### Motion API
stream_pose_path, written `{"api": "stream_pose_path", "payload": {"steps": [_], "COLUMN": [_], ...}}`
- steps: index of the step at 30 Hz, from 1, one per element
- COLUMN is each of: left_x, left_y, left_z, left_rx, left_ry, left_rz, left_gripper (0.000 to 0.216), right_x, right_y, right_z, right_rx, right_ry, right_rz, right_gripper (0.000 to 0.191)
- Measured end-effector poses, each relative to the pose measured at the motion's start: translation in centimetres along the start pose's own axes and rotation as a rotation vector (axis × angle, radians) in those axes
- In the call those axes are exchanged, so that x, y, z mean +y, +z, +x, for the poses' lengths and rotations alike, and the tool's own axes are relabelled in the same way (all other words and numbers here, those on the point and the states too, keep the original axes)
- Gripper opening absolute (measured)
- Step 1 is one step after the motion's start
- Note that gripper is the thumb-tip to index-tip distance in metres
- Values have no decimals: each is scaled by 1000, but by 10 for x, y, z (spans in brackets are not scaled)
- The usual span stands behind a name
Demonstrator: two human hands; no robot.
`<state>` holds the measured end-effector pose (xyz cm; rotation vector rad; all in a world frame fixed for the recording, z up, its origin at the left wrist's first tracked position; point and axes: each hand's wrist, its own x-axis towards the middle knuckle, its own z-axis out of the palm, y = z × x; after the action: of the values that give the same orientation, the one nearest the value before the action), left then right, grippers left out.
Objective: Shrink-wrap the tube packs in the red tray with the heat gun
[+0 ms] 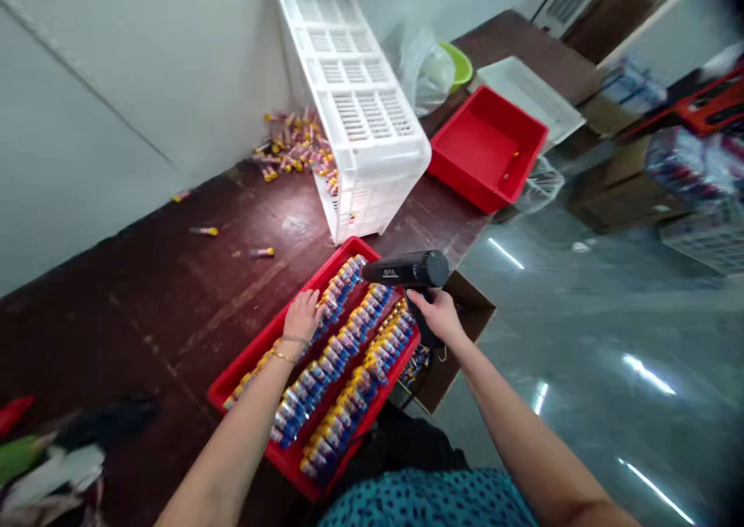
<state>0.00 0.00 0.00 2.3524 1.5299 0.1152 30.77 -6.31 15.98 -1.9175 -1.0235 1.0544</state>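
Note:
A red tray [244, 364] sits at the table's near edge, packed with rows of small tubes [340, 356] in blue and yellow wrappers. My left hand [302, 316] rests on the tubes in the tray's far left row, fingers curled down over them. My right hand [439, 315] grips the handle of a black heat gun [407, 269], held just above the tray's far right corner with its barrel lying level and pointing left.
A white slatted crate [354, 101] leans against the wall, a heap of loose tubes [291, 147] behind it. An empty red bin [485, 147], white tray [532, 93] and green bowl [459, 62] stand beyond. A cardboard box [465, 333] sits below the table edge. Stray tubes [261, 253] lie on the brown table [145, 302].

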Motion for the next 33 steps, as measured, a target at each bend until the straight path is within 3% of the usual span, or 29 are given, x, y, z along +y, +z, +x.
{"api": "stream_pose_path", "payload": {"steps": [5,8,10,13,16,20,24,27,30,33], "left_x": [50,69,74,69,54,42,61,77,84,79], "left_y": [17,31,40,45,44,46,53,52,45,37], "left_z": [94,129,137,127,109,108,105,74,42,34], "left_rx": [-35,-66,-106,-139,-69,-4,-156,-236,-212,-156], "left_ry": [210,165,126,191,226,143,205,311,394,381], "left_rz": [-31,-43,-57,-77,-89,-130,-190,-135,-31,1], "left_gripper": [42,54,62,64,61,61,58,53,48,49], "right_x": [13,17,18,18,20,23,19,15,15,16], "right_y": [-25,-35,-38,-39,-38,-41,-41,-43,-47,-45], "right_z": [14,17,16,10,8,10,2,-7,-9,-3], "right_rx": [181,248,248,187,120,234,103,100,154,111], "right_ry": [5,8,15,-4,-42,2,-3,-3,51,38], "right_rz": [-45,-37,-24,6,-11,-88,-6,28,-11,-3], "right_gripper": [48,47,45,42,39,39,38,42,44,43]}}
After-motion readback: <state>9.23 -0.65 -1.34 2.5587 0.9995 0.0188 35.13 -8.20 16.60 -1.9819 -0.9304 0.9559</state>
